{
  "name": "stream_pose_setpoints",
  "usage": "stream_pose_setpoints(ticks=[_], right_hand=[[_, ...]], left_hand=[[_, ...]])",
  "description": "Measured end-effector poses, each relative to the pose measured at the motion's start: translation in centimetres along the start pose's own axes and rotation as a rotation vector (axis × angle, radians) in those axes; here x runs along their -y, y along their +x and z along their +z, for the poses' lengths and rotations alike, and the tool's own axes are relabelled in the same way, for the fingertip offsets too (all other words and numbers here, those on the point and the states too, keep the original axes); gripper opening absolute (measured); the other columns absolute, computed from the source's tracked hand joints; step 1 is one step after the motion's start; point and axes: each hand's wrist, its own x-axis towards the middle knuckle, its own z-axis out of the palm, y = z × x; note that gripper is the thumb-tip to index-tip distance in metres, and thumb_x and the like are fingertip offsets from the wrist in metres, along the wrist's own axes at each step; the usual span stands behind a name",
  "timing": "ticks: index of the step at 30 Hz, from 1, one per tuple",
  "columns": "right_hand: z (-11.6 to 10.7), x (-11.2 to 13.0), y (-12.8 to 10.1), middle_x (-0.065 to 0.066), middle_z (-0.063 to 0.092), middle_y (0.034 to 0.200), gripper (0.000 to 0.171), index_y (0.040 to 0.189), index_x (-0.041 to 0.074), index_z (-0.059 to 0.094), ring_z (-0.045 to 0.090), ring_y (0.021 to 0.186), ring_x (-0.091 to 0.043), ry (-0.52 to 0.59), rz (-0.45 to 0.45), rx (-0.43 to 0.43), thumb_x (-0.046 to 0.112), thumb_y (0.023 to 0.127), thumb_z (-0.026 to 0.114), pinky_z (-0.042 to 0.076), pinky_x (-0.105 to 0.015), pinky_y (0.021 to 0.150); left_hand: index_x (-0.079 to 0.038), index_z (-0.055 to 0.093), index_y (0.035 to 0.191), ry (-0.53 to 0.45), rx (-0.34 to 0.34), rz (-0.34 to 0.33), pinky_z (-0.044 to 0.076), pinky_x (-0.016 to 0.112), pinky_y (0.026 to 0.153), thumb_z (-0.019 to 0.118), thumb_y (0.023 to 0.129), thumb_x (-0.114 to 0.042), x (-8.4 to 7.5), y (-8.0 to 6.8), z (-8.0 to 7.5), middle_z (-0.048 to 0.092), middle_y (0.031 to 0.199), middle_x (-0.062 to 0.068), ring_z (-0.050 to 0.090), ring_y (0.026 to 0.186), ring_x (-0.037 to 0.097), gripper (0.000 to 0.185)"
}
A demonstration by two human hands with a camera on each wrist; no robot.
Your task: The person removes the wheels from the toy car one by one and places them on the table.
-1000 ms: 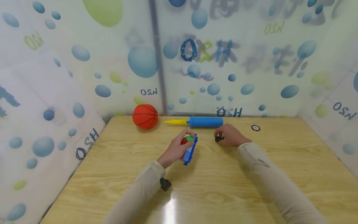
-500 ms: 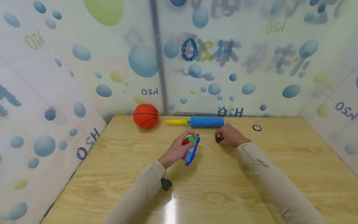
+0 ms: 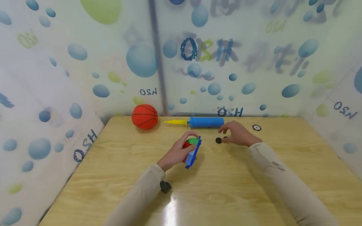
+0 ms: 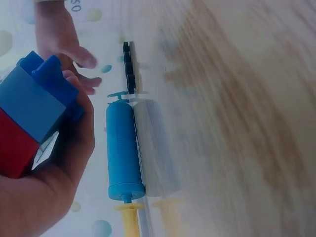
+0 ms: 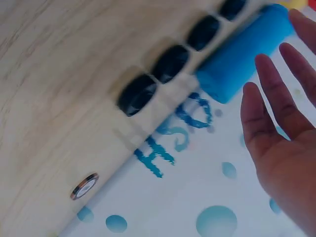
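While the wooden surface (image 3: 113, 175) is the biggest thing to see, the blue air pump (image 3: 206, 122) lying along its far edge is a good marker for all the rest. Just past the yellow tip of the pump sits an orange ball (image 3: 145, 116). On the near side of the pump, close to its middle, the left hand (image 3: 176, 152) has its grip curled round a toy block piece (image 3: 193, 150) that is blue, red and green; the left wrist view shows the thumb and fingers wrapped about its blue and red sides. It looks like hard plastic, so I think it is light, stiff and a bit smooth, and it will not squash. The flat sides seem the best place to hold, not the thin blue edge, which could tip. By the other end of the pump, the right hand (image 3: 238, 134) floats with its grip spread and its fingers straight, holding nothing. Just beside its fingertips lie small black wheels (image 3: 219, 140), which look round and hard, so they may roll away; pinching one by its rim seems safest. A tiny round disc (image 3: 256, 127) rests further out past that end of the pump.
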Motion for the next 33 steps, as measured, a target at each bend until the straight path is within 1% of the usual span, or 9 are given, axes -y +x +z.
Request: stream_pose_setpoints(ticks=[4, 8, 13, 16, 18, 21, 25, 29, 33], right_hand=[[-0.8, 0.8, -1.0, -0.017, 0.071, 0.112, 0.032, 0.119, 0.007, 0.070, 0.065, 0.105, -0.037, 0.124, 0.002, -0.029, 0.014, 0.088, 0.076, 0.055, -0.047, 0.084], [-0.6, 2.2, -1.7, -0.016, 0.071, 0.112, 0.031, 0.118, 0.008, 0.069, 0.065, 0.104, -0.035, 0.223, -0.031, -0.055, 0.013, 0.089, 0.075, 0.056, -0.035, 0.075], [0.0, 4.1, -2.1, -0.013, 0.071, 0.117, 0.037, 0.125, 0.009, 0.067, 0.068, 0.098, -0.031, 0.320, -0.092, -0.058, 0.015, 0.090, 0.075, 0.057, -0.028, 0.072], [0.6, 5.3, -2.2, -0.012, 0.070, 0.123, 0.041, 0.130, 0.010, 0.065, 0.069, 0.100, -0.032, 0.356, -0.132, -0.057, 0.016, 0.090, 0.075, 0.057, -0.031, 0.075], [1.1, 6.1, -2.3, -0.010, 0.069, 0.127, 0.044, 0.132, 0.011, 0.064, 0.067, 0.107, -0.031, 0.383, -0.169, -0.059, 0.015, 0.090, 0.075, 0.056, -0.032, 0.077], [1.7, 7.0, -2.4, -0.009, 0.068, 0.131, 0.048, 0.134, 0.013, 0.063, 0.065, 0.112, -0.032, 0.413, -0.220, -0.057, 0.015, 0.089, 0.076, 0.055, -0.035, 0.080], [2.1, 7.8, -2.5, -0.008, 0.067, 0.133, 0.048, 0.134, 0.015, 0.063, 0.065, 0.113, -0.027, 0.433, -0.270, -0.036, 0.017, 0.088, 0.077, 0.055, -0.034, 0.082], [2.1, 8.2, -2.6, -0.003, 0.068, 0.128, 0.045, 0.133, 0.017, 0.064, 0.063, 0.108, -0.018, 0.433, -0.303, -0.014, 0.019, 0.089, 0.076, 0.055, -0.032, 0.082], [2.3, 8.1, -2.9, 0.000, 0.067, 0.118, 0.042, 0.134, 0.019, 0.064, 0.058, 0.102, -0.013, 0.440, -0.343, 0.013, 0.020, 0.092, 0.072, 0.054, -0.033, 0.082]], left_hand=[[-0.041, 0.030, 0.150, 0.023, 0.036, 0.040, 0.062, 0.038, 0.067, 0.052, 0.105, -0.018, 0.1, -0.2, -0.1, 0.064, 0.113, 0.025, 0.073, 0.089, 0.041, 0.054], [-0.049, 0.026, 0.150, 0.053, 0.066, 0.053, 0.062, 0.038, 0.072, 0.057, 0.103, -0.021, 0.1, -0.2, -0.1, 0.068, 0.110, 0.020, 0.075, 0.088, 0.036, 0.063], [-0.055, 0.022, 0.150, 0.202, 0.076, 0.090, 0.059, 0.036, 0.083, 0.064, 0.099, -0.025, -0.7, -0.1, -0.1, 0.070, 0.111, 0.013, 0.074, 0.086, 0.025, 0.073], [-0.053, 0.014, 0.153, 0.290, 0.072, 0.108, 0.058, 0.035, 0.082, 0.068, 0.096, -0.025, -1.2, -0.1, -0.2, 0.070, 0.109, 0.013, 0.070, 0.085, 0.021, 0.083], [-0.048, 0.009, 0.155, 0.312, 0.075, 0.098, 0.058, 0.034, 0.080, 0.070, 0.094, -0.024, -1.4, -0.1, -0.3, 0.070, 0.106, 0.014, 0.069, 0.085, 0.023, 0.090], [-0.036, 0.003, 0.158, 0.321, 0.083, 0.072, 0.058, 0.034, 0.080, 0.073, 0.092, -0.024, -1.6, -0.1, -0.3, 0.070, 0.102, 0.015, 0.069, 0.087, 0.023, 0.097], [-0.024, -0.001, 0.159, 0.325, 0.092, 0.049, 0.058, 0.034, 0.087, 0.075, 0.090, -0.026, -1.4, -0.2, 0.0, 0.069, 0.107, 0.014, 0.069, 0.090, 0.017, 0.103], [-0.024, -0.001, 0.159, 0.315, 0.104, 0.047, 0.056, 0.038, 0.093, 0.077, 0.089, -0.026, -1.6, -0.3, 0.1, 0.068, 0.113, 0.012, 0.068, 0.095, 0.017, 0.105], [-0.025, 0.007, 0.159, 0.347, 0.120, 0.046, 0.054, 0.040, 0.097, 0.078, 0.088, -0.028, -1.8, -0.5, 0.1, 0.060, 0.128, 0.010, 0.063, 0.105, 0.018, 0.100]])
